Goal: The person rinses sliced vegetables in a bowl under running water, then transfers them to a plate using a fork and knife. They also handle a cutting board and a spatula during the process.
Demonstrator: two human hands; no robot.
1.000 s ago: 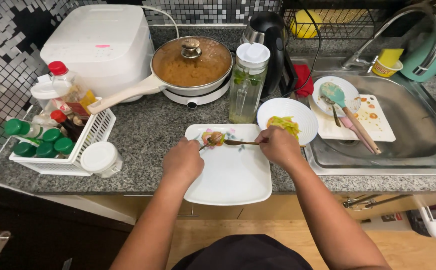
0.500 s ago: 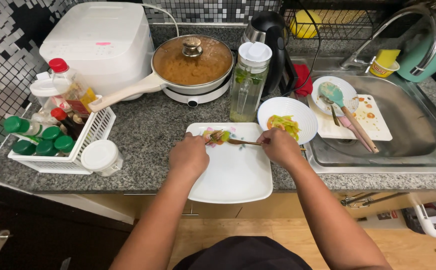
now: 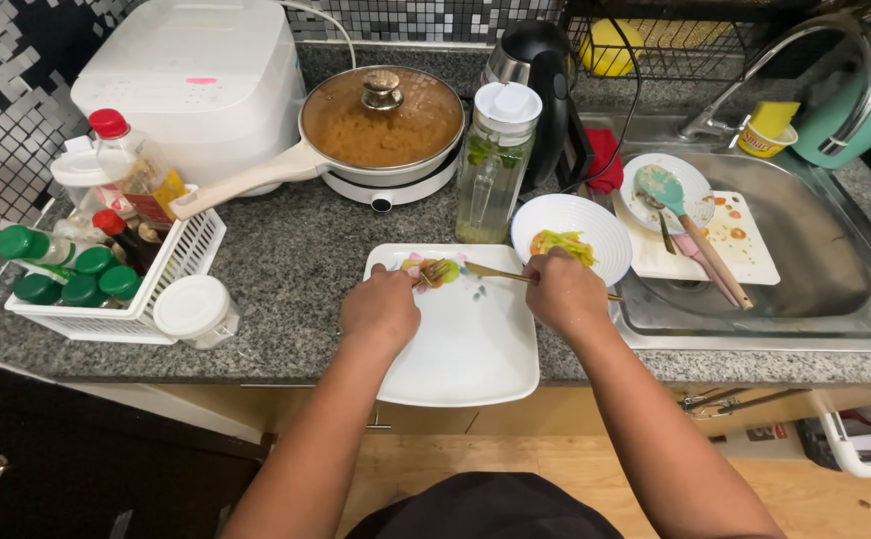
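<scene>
Right at the middle of the frame, a white square plate [image 3: 465, 344] is lying on the speckled grey bench [image 3: 286, 269], its near edge hanging slightly over the bench's front. At the plate's upper left corner a small bit of food [image 3: 442, 271] is sitting, green and orange with a pinkish rim, and the tines of a gold-coloured fork [image 3: 475, 269] are pressing into it. The right hand [image 3: 567, 294] is gripping the fork's thin handle, fingers curled closed around it, over the plate's upper right corner. The left hand [image 3: 380, 309] is resting on the plate's left edge just beside the food, its fingers bent down and tucked close together; whether they are pinching the food cannot be told. Just above the right hand, a round white bowl [image 3: 572, 237] is holding yellow and green strips. Toward the upper middle, a lidded pan [image 3: 380, 125] of brown sauce is sitting on a small cooker, with a clear water bottle [image 3: 495, 160] to its right. At the left, a white basket [image 3: 116, 289] is holding green-capped jars, and a white-lidded tub [image 3: 196, 311] is standing beside it. At the right, a sink [image 3: 815, 269] is holding a cutting board and a teal spatula.
</scene>
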